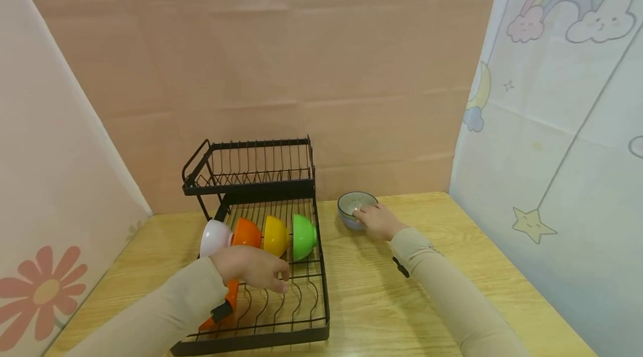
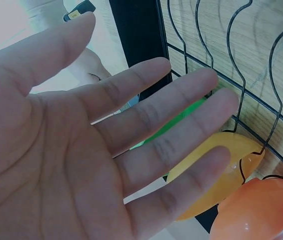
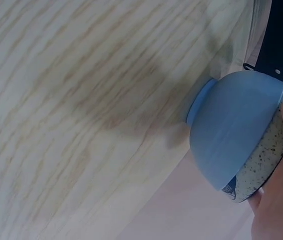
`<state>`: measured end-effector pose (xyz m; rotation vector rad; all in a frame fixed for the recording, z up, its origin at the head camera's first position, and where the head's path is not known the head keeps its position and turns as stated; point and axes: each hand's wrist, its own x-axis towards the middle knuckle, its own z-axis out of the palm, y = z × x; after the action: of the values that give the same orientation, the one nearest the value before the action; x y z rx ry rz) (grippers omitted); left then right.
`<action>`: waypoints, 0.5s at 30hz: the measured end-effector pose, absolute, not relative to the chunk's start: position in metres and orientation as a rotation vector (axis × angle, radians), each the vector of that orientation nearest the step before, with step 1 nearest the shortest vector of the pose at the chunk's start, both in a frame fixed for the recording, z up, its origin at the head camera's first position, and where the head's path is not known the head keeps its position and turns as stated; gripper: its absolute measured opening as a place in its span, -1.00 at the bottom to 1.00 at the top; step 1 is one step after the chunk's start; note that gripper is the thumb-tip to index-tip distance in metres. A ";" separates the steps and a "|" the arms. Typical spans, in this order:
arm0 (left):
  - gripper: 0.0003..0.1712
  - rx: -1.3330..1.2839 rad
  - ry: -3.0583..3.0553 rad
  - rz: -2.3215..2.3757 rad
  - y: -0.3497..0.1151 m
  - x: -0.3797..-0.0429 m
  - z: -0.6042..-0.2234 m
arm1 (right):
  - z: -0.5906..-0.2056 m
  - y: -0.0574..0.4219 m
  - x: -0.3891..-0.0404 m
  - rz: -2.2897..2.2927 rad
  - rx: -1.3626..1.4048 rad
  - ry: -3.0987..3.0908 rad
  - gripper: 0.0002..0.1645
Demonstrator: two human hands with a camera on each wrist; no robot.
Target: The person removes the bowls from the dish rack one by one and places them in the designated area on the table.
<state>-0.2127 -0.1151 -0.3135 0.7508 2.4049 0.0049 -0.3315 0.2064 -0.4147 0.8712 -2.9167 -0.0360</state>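
My right hand [image 1: 379, 220] is at the near right rim of a speckled ceramic bowl [image 1: 355, 199], thumb and fingers gripping its edge. That bowl sits inside a blue bowl [image 3: 236, 120], whose foot is close to the tabletop. My left hand [image 1: 257, 269] hovers over the front of a black dish rack [image 1: 281, 338], palm empty and fingers spread in the left wrist view. Just behind it, a white bowl [image 1: 215, 238], an orange bowl [image 1: 247, 232], a yellow bowl [image 1: 276, 237] and a green bowl [image 1: 303, 237] stand on their sides in a row.
Something orange [image 1: 232, 293] shows in the rack below my left wrist, partly hidden. The rack's raised upper tier [image 1: 251, 185] stands at the back. Behind the wooden table [image 1: 382, 312] hangs a pinkish cloth [image 1: 301, 67], with printed cloths on both sides.
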 end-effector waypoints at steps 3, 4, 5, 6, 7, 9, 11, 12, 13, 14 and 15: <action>-0.67 0.750 2.406 0.005 -0.116 -0.213 -0.314 | -0.416 0.205 -0.332 -0.014 0.878 -2.928 -0.59; -0.67 0.752 2.406 0.004 -0.116 -0.213 -0.314 | -0.417 0.205 -0.333 -0.004 0.879 -2.929 -0.60; -0.67 0.753 2.404 0.006 -0.116 -0.213 -0.314 | -0.417 0.205 -0.333 0.011 0.876 -2.926 -0.59; -0.66 0.754 2.404 0.007 -0.116 -0.213 -0.313 | -0.418 0.205 -0.333 0.035 0.874 -2.920 -0.60; -0.66 0.757 2.402 0.006 -0.116 -0.214 -0.313 | -0.418 0.205 -0.333 0.068 0.869 -2.920 -0.62; -0.65 0.761 2.402 0.005 -0.116 -0.214 -0.313 | -0.417 0.205 -0.332 0.132 0.861 -2.900 -0.64; -0.64 0.761 2.406 0.002 -0.116 -0.214 -0.312 | -0.415 0.206 -0.331 0.207 0.856 -2.866 -0.63; -0.64 0.761 2.409 -0.001 -0.116 -0.213 -0.311 | -0.414 0.206 -0.331 0.238 0.857 -2.849 -0.61; -0.64 0.760 2.410 -0.001 -0.116 -0.213 -0.311 | -0.412 0.207 -0.330 0.262 0.855 -2.836 -0.57; -0.64 0.758 2.413 -0.001 -0.116 -0.213 -0.311 | -0.410 0.207 -0.330 0.281 0.857 -2.818 -0.53; -0.64 0.756 2.416 -0.001 -0.116 -0.213 -0.311 | -0.408 0.207 -0.329 0.302 0.862 -2.802 -0.49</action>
<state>-0.2132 -0.1158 -0.3105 0.7555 2.4156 -0.0013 -0.3290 0.2072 -0.4077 0.8623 -2.8023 0.3019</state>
